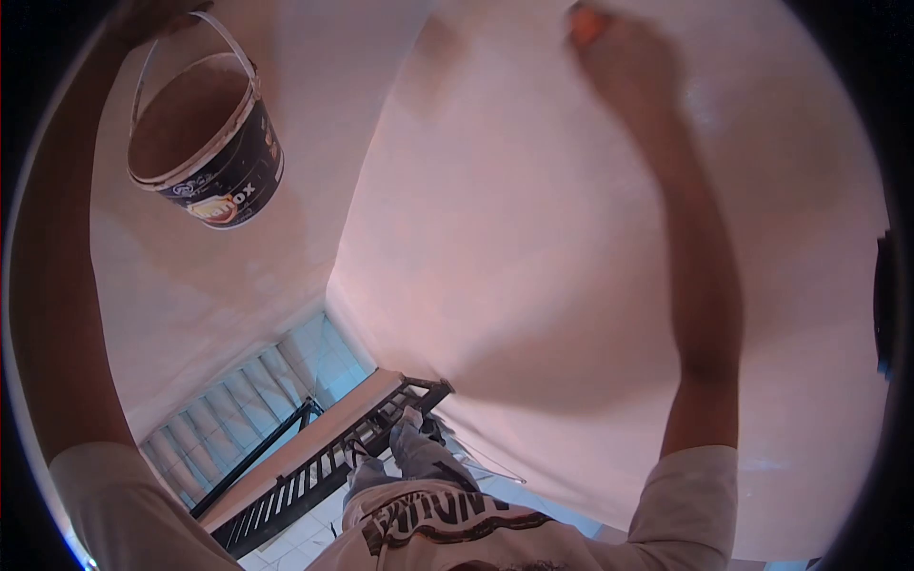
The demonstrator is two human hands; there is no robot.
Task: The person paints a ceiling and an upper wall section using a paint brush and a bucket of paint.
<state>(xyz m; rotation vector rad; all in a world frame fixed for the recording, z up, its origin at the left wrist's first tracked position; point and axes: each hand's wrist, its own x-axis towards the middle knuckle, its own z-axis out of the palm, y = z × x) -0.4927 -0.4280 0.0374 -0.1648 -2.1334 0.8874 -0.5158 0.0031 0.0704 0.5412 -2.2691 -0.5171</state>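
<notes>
At the upper left, my left hand point(160, 21) is closed on the thin handle of a paint bucket point(228, 176). The bucket hangs tilted, so its mouth and pinkish-brown inner wall show; its outside is dark with a printed label. My right hand point(633, 62) is raised near the top, in front of the pink wall point(514, 219), and smeared by motion. Its fingers are closed round an orange object point(587, 26), perhaps a tool's handle. The far end of this object cannot be made out, nor whether it touches the wall.
Under my feet is a dark metal frame point(314, 481) with slats and a pinkish board point(314, 438). Pale stair-like steps point(228, 409) and white floor tiles point(295, 542) lie far below. Two walls meet in a corner at the middle. A dark object point(884, 305) stands at the right edge.
</notes>
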